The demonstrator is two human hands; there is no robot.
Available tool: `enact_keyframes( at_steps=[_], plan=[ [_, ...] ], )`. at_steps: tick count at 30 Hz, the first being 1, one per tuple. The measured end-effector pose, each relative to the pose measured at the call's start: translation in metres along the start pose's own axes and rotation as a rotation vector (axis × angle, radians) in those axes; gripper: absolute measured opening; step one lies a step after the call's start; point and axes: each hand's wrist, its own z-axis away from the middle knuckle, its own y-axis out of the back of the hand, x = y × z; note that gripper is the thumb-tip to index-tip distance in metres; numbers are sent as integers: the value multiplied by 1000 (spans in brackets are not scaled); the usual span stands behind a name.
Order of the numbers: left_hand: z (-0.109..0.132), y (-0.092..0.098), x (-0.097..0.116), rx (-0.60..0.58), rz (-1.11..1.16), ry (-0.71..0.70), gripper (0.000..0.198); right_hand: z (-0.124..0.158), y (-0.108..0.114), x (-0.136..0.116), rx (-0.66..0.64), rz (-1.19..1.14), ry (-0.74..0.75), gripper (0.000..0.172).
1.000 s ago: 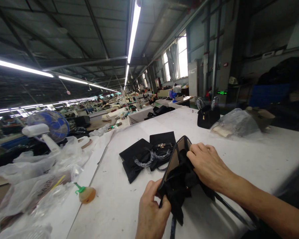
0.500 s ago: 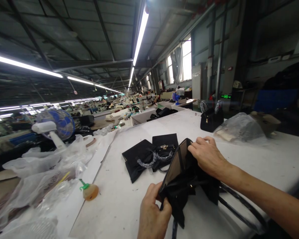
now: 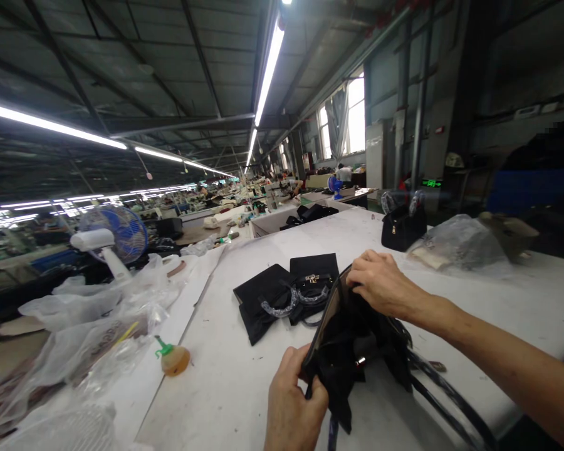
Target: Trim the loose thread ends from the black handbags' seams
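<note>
A black handbag (image 3: 343, 363) with dark wrapped handles is tilted above the white table, its mouth spread and a brownish lining showing inside. My left hand (image 3: 295, 398) pinches the near left corner of its rim between thumb and fingers. At the upper end of the same rim, my right hand (image 3: 380, 282) grips the edge, the fingertips bent over into the opening. A small metal fitting glints in the middle of the bag. Just beyond lie two flat black handbags (image 3: 266, 291), with clear plastic wound round their handles and a gold clasp on one.
On the white table (image 3: 216, 369) stands an oil bottle (image 3: 175, 360) with a green spout. Clear plastic bags (image 3: 108, 338) and a blue fan (image 3: 115, 232) are at left. A finished black handbag (image 3: 404, 227) and a plastic-covered bundle (image 3: 465, 244) sit at back right.
My right hand has shifted slightly left along the rim, its fingers now reaching further over the edge. The bag's opening has turned a little; my left hand keeps its hold.
</note>
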Motion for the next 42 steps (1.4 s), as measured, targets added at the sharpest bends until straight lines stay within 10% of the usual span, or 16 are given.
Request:
enact_keyframes(
  at_steps=[13, 24, 33, 42],
  plan=[
    [2, 3, -16, -60, 6, 43, 25, 11, 7, -12, -469, -154, 285, 28],
    [-19, 42, -12, -227, 10, -27, 28, 2, -27, -13, -134, -116, 133, 10],
    [-30, 59, -48, -237, 227, 129, 22, 0, -32, -63, -99, -206, 223, 11],
    [-30, 56, -34, -243, 395, 130, 51, -16, -44, -77, -168, -230, 287, 23]
  ],
)
